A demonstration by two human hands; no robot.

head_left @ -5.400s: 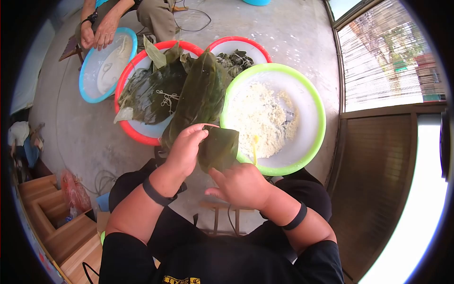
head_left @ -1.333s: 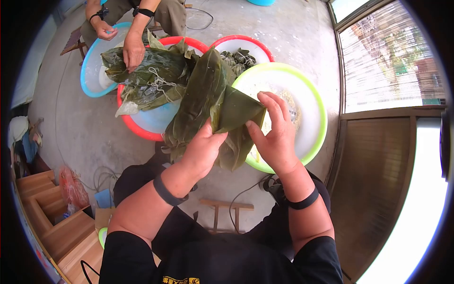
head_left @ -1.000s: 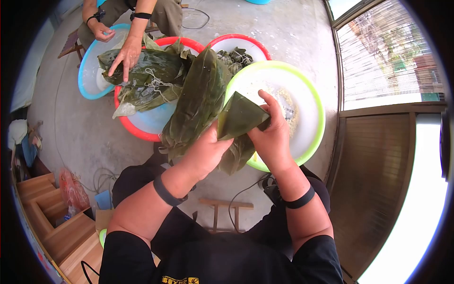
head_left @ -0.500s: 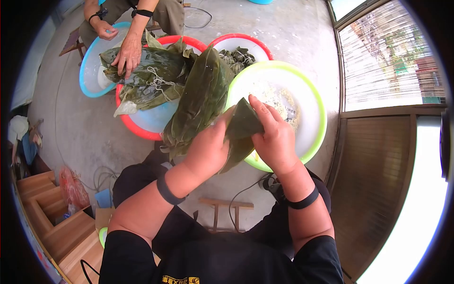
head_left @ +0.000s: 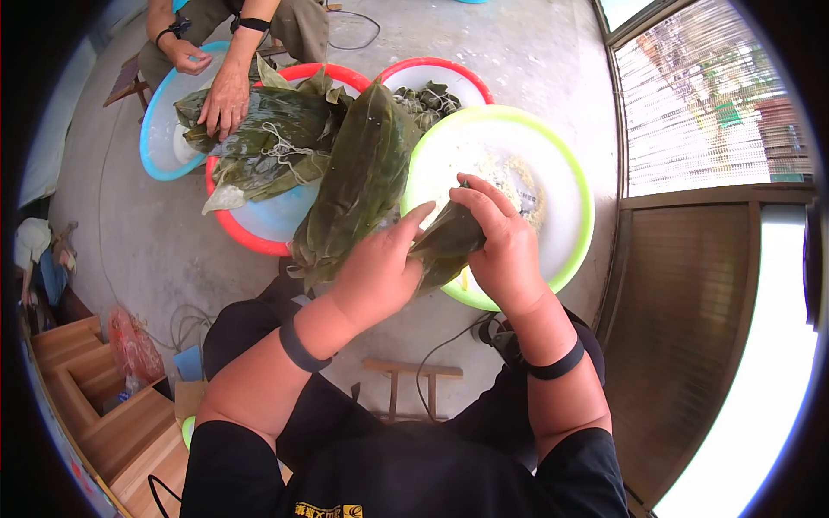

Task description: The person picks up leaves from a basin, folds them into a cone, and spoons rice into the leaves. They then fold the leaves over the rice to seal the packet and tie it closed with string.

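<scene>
Between my two hands is a dark green leaf (head_left: 451, 237), folded over, in front of the lower left rim of the green-rimmed basin (head_left: 580, 250). My left hand (head_left: 382, 269) holds its left side, with the fingers partly hidden by the leaf. On the right side, my right hand (head_left: 501, 246) grips the leaf with fingers curled over its top. Rice-like grains (head_left: 484, 168) lie in that basin. A stack of long wet leaves (head_left: 358, 168) rests just left of the basin, beside my left hand.
Across from me, a co-worker's hand (head_left: 226, 99) rests on leaves with white string (head_left: 281, 148) over a red-rimmed basin (head_left: 226, 226). Wrapped leaf bundles (head_left: 429, 104) sit in another red-rimmed basin (head_left: 471, 76). A blue-rimmed basin (head_left: 148, 142) stands far left. A wooden stool (head_left: 414, 369) is below.
The leaf has been turned and folded narrower between my hands. My left index finger has lifted away from it a little. The view has shifted slightly.
</scene>
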